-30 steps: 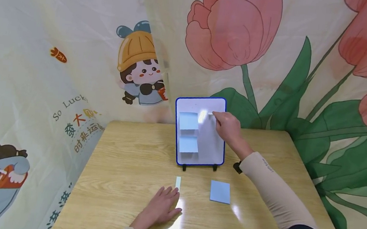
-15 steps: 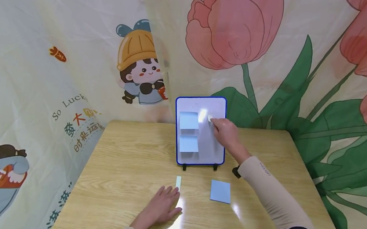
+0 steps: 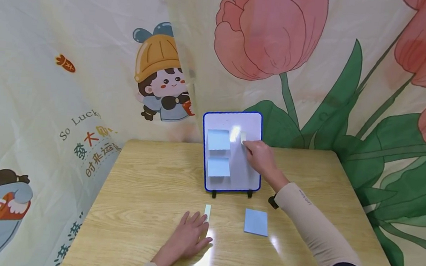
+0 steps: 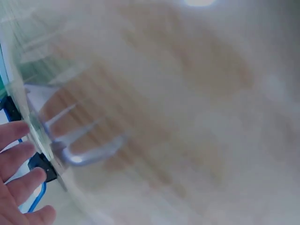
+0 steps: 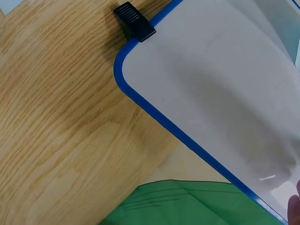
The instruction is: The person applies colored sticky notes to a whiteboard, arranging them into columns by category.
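My right hand point(image 3: 262, 157) is at the right side of a small blue-rimmed whiteboard point(image 3: 241, 178). Its fingertips are on the lower end of a narrow pale sticky strip point(image 3: 243, 137), which lies upright against the board. In the right wrist view only some fingertips point(image 5: 294, 208) show at the edge. Two light blue sticky notes point(image 3: 219, 140) hang one above the other on the board's left half. My left hand point(image 3: 187, 235) rests on the table with fingers spread, its fingertips by the near end of a pale green strip point(image 3: 207, 211).
A square blue sticky-note pad point(image 3: 256, 222) lies on the wooden table point(image 3: 146, 182), in front of the board. Black clip feet point(image 3: 213, 194) hold the board upright. Behind the table hangs a printed cloth point(image 3: 189, 62) with tulips and cartoon figures.
My right hand has slid a little down the board. The sticky strip, sideways at my fingertips before, now lies upright on the board. My left hand has barely shifted.
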Demonstrator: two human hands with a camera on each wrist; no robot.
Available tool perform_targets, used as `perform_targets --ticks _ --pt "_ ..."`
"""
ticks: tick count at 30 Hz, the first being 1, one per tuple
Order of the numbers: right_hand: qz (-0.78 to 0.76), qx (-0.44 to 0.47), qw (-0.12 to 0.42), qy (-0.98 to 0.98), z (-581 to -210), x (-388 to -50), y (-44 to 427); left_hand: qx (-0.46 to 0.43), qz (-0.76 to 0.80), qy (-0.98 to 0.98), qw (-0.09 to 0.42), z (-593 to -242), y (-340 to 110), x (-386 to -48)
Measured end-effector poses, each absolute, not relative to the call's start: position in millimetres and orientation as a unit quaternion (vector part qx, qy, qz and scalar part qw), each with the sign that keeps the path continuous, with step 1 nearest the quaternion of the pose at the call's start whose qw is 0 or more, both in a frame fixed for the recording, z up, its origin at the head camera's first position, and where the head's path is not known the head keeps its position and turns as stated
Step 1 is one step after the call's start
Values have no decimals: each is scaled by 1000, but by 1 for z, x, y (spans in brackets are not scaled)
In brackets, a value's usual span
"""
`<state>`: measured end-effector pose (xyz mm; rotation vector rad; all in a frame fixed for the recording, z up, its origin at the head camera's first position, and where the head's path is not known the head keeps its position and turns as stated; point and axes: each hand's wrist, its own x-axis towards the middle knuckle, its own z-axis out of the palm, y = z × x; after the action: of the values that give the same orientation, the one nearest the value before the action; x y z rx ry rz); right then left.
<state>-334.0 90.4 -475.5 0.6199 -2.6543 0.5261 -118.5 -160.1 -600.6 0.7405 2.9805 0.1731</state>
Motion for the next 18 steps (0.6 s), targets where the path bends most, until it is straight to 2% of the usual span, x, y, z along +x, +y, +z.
perform_targets --ticks 5,14,18 --pt "188 224 183 -939 -477 -334 90 256 65 964 -16 -587 -155 -124" --pt "198 229 195 -933 -480 -336 91 321 135 918 -190 -517 -130 -159" --pt "197 224 188 -936 -481 -336 91 331 136 910 -211 -497 -119 -178"
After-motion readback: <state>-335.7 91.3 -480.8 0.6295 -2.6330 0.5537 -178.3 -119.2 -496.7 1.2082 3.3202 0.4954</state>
